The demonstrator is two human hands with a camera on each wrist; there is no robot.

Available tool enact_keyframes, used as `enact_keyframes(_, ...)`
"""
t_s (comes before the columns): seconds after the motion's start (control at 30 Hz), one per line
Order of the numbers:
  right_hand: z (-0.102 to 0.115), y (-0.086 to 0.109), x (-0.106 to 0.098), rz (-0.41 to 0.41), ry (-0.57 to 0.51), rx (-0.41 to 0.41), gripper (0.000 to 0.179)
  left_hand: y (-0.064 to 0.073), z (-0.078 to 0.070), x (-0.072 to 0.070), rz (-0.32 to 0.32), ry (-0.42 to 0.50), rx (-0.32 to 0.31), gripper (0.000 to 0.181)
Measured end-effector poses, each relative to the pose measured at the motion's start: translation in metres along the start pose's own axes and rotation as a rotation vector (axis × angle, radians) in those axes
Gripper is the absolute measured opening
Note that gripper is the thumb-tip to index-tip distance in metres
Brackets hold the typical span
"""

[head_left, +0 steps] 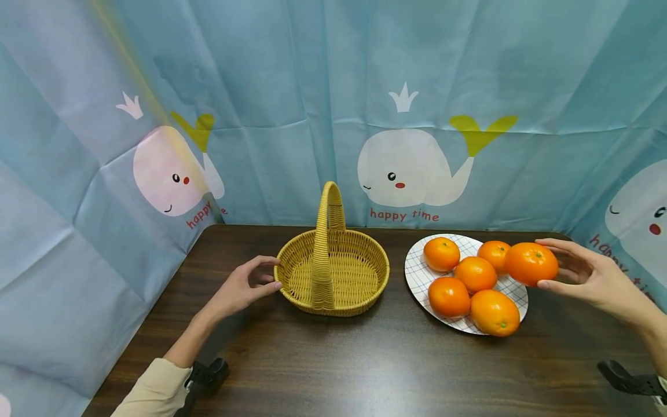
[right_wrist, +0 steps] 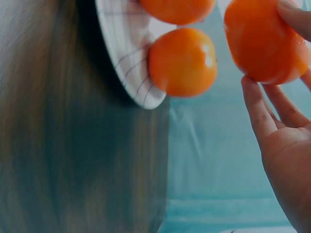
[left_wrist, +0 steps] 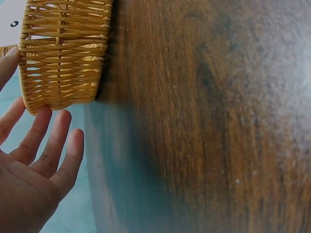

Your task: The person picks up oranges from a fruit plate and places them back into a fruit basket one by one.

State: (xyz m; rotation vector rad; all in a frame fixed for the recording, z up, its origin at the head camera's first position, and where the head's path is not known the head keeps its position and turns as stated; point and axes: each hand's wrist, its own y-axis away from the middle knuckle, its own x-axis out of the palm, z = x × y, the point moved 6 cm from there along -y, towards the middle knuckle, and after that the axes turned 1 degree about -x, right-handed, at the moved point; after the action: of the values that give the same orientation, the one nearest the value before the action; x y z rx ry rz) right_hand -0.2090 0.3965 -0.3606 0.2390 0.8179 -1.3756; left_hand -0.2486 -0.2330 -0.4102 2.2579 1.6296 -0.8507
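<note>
R hand [head_left: 599, 278] grips orange [head_left: 530, 264]; basket [head_left: 356, 275] to its L, past plate [head_left: 418, 269]; L hand [head_left: 245, 286] nearer, fingers relaxed, touching rim.

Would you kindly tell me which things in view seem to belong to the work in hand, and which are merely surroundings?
Seemingly part of the work:
- right hand, holding an orange fruit
- left hand, touching the wicker basket
- checked plate bearing five more fruits

Apparently just surroundings:
- whale-print curtain
- dark table
- black wristbands
</note>
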Motion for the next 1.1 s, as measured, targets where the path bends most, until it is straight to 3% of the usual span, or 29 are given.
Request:
enact_keyframes(0.6, 0.050, -0.045, 0.032, 0.146, -0.153, -0.185, 0.075, 0.002, 0.000, 0.001, -0.003, -0.001, -0.003, 0.051)
enact_keyframes(1.1, 0.070, -0.074, 0.072, 0.244, -0.229, -0.210, 0.073, 0.001, 0.001, 0.001, -0.001, 0.006, 0.007, 0.051)
